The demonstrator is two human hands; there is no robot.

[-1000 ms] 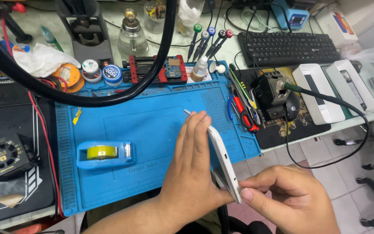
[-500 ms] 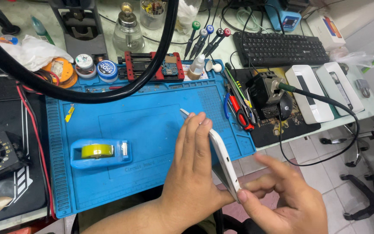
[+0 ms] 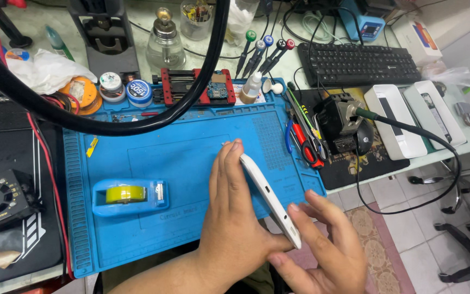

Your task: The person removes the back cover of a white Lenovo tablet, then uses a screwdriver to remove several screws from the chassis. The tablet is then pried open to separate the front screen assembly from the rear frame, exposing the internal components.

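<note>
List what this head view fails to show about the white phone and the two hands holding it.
- White phone: seen edge-on, so neither flat face shows; the left hand covers one side.
- Left palm and thumb: hidden behind that hand's own back.
- Right hand: its wrist is cut off by the bottom edge.

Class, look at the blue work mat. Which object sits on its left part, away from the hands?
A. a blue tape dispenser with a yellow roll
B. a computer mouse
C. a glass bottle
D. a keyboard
A: the blue tape dispenser with its yellow roll lies on the left part of the blue work mat, while the left hand and right hand hold a white phone edge-on.
</note>
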